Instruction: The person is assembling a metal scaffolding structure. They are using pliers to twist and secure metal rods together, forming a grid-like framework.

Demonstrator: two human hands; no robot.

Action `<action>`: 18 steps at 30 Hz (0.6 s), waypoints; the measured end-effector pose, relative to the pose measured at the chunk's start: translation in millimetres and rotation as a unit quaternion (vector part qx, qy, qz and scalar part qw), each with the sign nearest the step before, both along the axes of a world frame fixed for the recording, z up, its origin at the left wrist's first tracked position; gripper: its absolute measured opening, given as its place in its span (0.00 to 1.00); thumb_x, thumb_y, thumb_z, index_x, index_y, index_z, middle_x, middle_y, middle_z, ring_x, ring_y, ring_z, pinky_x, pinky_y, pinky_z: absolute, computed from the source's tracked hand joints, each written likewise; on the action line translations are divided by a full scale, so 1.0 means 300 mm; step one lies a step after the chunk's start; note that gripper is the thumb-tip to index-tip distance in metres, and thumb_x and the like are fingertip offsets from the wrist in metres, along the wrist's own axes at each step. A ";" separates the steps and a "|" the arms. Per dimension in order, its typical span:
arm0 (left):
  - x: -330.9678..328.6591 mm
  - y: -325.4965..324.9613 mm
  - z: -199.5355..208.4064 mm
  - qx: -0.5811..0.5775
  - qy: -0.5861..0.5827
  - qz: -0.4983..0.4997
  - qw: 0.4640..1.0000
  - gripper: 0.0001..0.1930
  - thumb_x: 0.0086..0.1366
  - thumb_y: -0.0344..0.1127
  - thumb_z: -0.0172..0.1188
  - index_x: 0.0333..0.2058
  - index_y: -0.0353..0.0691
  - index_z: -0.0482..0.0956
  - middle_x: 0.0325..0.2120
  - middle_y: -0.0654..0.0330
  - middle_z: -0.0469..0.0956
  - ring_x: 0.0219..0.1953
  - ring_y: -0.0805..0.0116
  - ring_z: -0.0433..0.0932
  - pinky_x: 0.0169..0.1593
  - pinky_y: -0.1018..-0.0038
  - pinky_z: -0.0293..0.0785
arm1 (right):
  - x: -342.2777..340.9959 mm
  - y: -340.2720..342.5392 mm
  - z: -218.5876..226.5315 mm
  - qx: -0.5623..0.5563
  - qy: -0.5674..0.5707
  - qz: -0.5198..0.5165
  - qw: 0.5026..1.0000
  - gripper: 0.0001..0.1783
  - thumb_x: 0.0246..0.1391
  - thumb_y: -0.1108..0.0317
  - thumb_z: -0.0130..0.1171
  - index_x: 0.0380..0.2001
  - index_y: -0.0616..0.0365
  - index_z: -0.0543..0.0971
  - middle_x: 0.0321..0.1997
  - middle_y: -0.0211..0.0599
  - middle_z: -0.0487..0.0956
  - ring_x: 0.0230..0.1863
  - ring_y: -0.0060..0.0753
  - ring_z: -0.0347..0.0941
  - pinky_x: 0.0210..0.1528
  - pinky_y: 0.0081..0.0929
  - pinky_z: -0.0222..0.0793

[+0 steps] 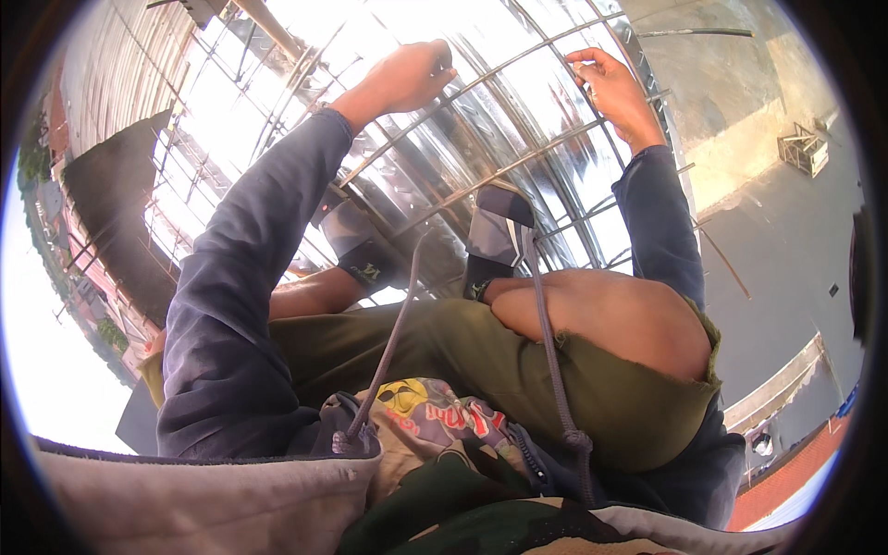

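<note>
Steel rebar [546, 148] is laid in a grid over shiny silver sheeting [474, 139], both bright with glare. My left hand [402, 81] is closed in a fist above the bars at the upper middle. A dark patch shows at its far side, but what it grips is hidden. To the right, my right hand [615, 92] has its fingers curled and pinched beside a crossing bar; anything between the fingertips is too small to make out. Below the hands, my shod feet, one in a grey-and-black shoe [499, 227], rest at the grid.
Grey concrete [777, 240] spreads along the right, with a small open frame [803, 151] on it. A black rod [698, 33] lies at the upper right. On the left are a dark panel [116, 194] and corrugated sheeting [120, 79]. Two hood cords [546, 324] hang before me.
</note>
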State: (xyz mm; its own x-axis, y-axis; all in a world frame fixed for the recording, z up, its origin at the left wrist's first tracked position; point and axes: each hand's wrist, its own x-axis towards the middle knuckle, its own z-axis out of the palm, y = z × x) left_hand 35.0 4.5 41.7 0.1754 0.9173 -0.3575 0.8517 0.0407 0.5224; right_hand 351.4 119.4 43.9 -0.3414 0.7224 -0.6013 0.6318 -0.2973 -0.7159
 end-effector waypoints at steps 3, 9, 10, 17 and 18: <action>-0.025 -0.002 -0.012 0.003 -0.012 0.027 1.000 0.15 0.77 0.44 0.59 0.47 0.38 0.83 0.41 0.50 0.87 0.44 0.50 0.87 0.50 0.57 0.81 | 0.004 0.004 -0.050 -0.001 0.009 0.003 1.000 0.13 0.72 0.64 0.56 0.53 0.50 0.85 0.34 0.24 0.78 0.31 0.18 0.64 0.37 0.24 0.63; 0.002 0.039 0.020 0.111 0.029 -0.023 0.993 0.12 0.75 0.42 0.63 0.47 0.40 0.85 0.40 0.54 0.84 0.49 0.54 0.81 0.56 0.57 0.79 | -0.020 0.009 -0.055 0.029 0.018 0.012 0.999 0.12 0.71 0.66 0.57 0.52 0.50 0.86 0.26 0.21 0.70 0.26 0.16 0.61 0.29 0.26 0.59; 0.018 0.047 0.023 0.122 0.037 -0.021 0.992 0.12 0.75 0.43 0.63 0.48 0.41 0.85 0.40 0.54 0.84 0.50 0.54 0.81 0.56 0.58 0.79 | -0.013 0.016 -0.046 0.026 0.008 0.001 1.000 0.12 0.71 0.66 0.57 0.52 0.50 0.86 0.26 0.20 0.70 0.26 0.16 0.61 0.29 0.26 0.59; 0.127 0.106 0.027 0.132 0.055 -0.022 0.989 0.15 0.75 0.44 0.62 0.53 0.45 0.85 0.46 0.55 0.83 0.54 0.56 0.79 0.61 0.56 0.76 | 0.055 0.069 -0.004 0.044 -0.003 -0.087 0.995 0.17 0.72 0.69 0.51 0.57 0.48 0.84 0.37 0.26 0.80 0.29 0.18 0.65 0.36 0.22 0.66; 0.126 0.112 0.023 0.145 0.061 -0.033 0.987 0.15 0.75 0.45 0.62 0.53 0.45 0.85 0.46 0.55 0.83 0.54 0.56 0.79 0.61 0.57 0.76 | 0.078 0.079 -0.007 0.030 0.004 -0.096 0.995 0.17 0.72 0.69 0.51 0.58 0.48 0.83 0.39 0.27 0.81 0.29 0.18 0.65 0.36 0.22 0.67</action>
